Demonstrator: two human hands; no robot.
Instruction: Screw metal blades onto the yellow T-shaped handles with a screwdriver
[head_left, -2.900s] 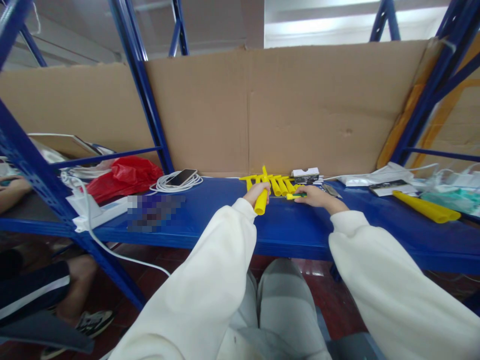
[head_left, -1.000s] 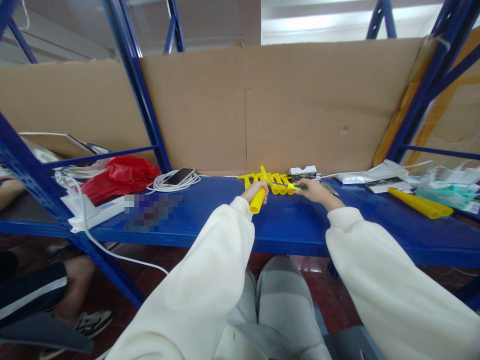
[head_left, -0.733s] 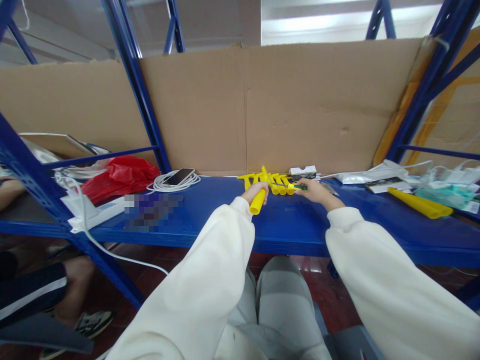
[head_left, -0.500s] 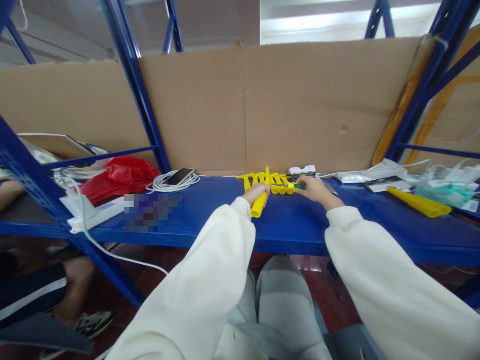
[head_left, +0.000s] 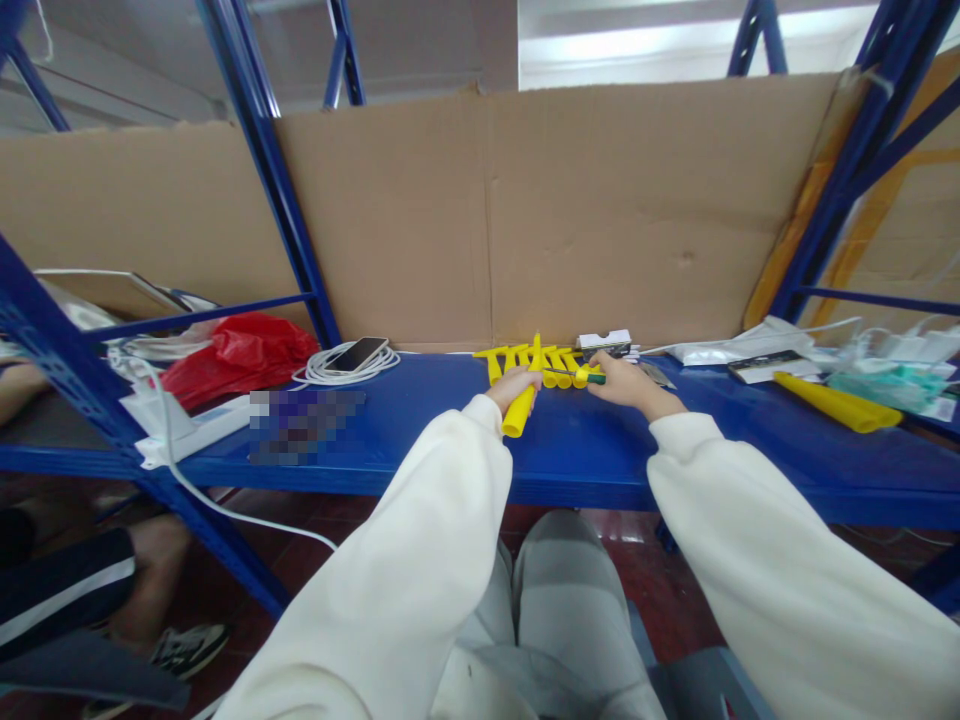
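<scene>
My left hand is closed around a yellow tapered tube, whose wide open end faces me and whose narrow tip points to the cardboard. In my right hand is a screwdriver with a green and yellow handle. Its thin shaft reaches left to the side of the held tube; whether the tip touches or enters it I cannot tell. Behind both hands, several more yellow tapered tubes lie in a row on the blue shelf.
A cardboard sheet closes off the back. To the left are a phone on a coiled white cable, a red bag and a white power strip. Rightward, a larger yellow cone lies near white packets. Another person's leg shows lower left.
The screwdriver handle has shifted slightly left and down, and the fingers of my right hand have changed position on it. My left hand and the tube have stayed nearly still.
</scene>
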